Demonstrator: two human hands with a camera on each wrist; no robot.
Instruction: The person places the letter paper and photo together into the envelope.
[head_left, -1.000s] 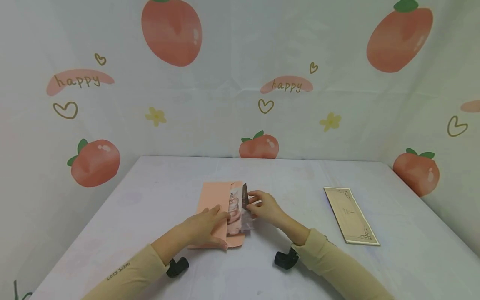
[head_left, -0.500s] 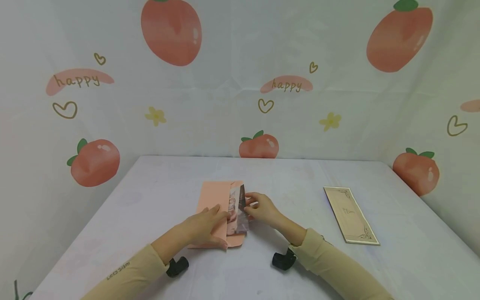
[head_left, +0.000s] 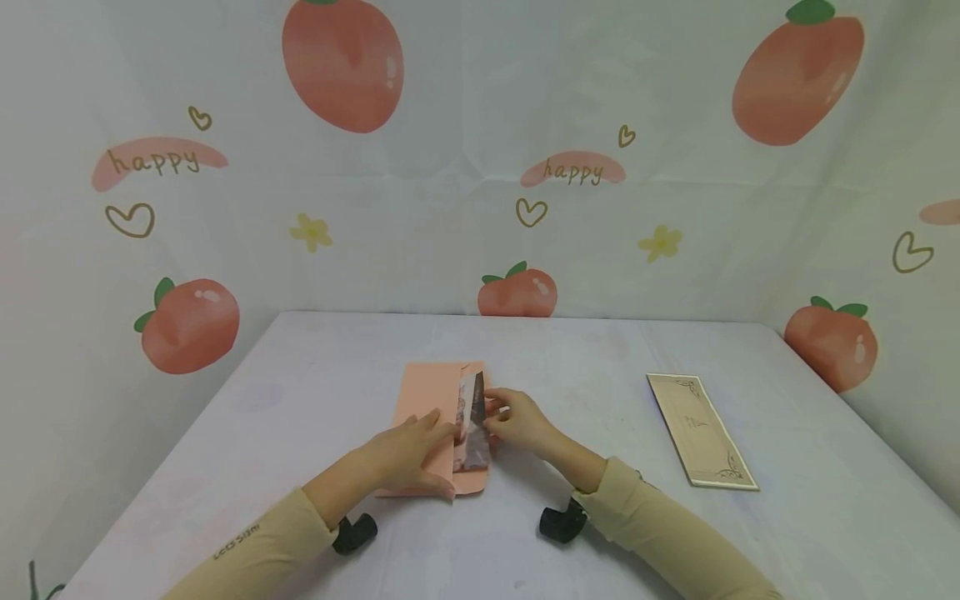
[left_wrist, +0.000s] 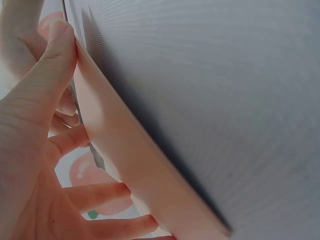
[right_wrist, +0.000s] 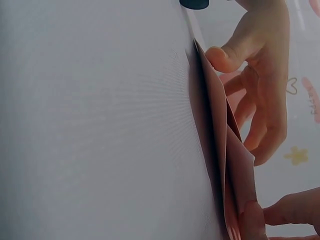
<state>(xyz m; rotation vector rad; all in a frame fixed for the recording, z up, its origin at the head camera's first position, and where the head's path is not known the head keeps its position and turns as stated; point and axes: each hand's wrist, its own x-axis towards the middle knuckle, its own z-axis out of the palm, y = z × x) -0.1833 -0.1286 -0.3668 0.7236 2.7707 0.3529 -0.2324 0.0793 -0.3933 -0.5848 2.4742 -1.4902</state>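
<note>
Pressing my spread left hand on the peach envelope on the table, I pinch the right edge of the picture card, partly inside the envelope, between the fingers of my right hand.

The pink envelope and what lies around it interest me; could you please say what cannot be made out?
Left side of the printed insert: head view, hidden by the pink envelope.
Lettering on the beige card: head view, too small to read.
Most of the right hand: right wrist view, cut off by the right edge.
</note>
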